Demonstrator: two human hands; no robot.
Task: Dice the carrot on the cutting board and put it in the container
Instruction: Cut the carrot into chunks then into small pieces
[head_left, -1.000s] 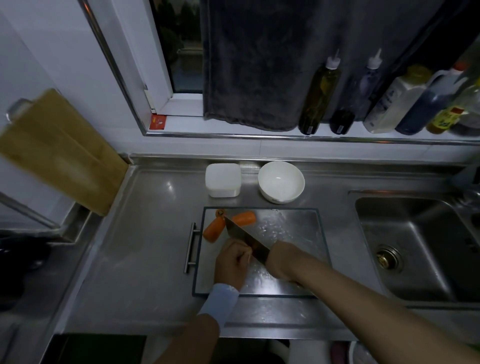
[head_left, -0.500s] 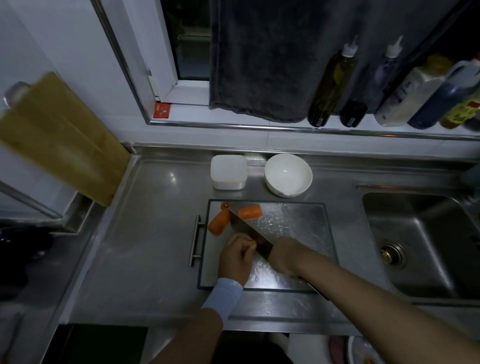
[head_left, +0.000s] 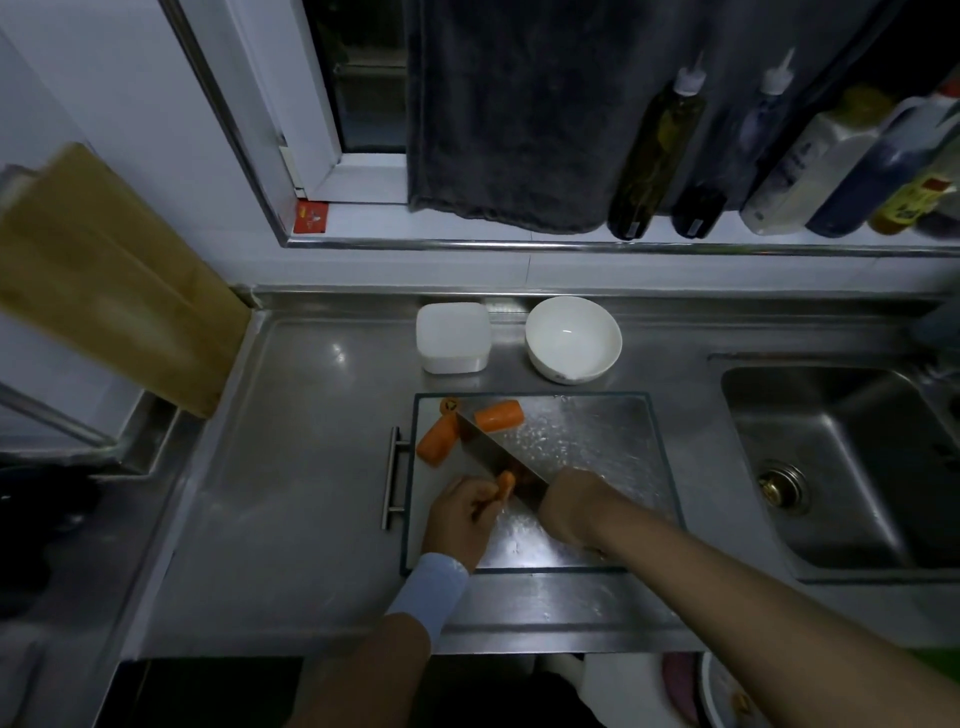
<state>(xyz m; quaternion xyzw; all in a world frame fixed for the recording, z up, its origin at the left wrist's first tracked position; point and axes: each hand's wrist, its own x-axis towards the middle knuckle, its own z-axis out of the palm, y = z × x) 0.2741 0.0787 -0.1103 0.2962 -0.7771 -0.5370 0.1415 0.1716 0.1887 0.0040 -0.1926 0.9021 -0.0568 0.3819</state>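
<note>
Flanking knife tip (head_left: 463, 423): two carrot chunks (head_left: 437, 440)

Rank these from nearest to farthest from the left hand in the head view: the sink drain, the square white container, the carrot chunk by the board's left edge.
1. The carrot chunk, just beyond the left hand, on the board.
2. The white container, behind the board.
3. The sink drain, far to the right.

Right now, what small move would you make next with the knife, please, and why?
Probably press the knife down through the carrot piece that the left hand pinches. The right hand grips it, its blade lies against that piece, and two bigger chunks wait on the cutting board.
</note>
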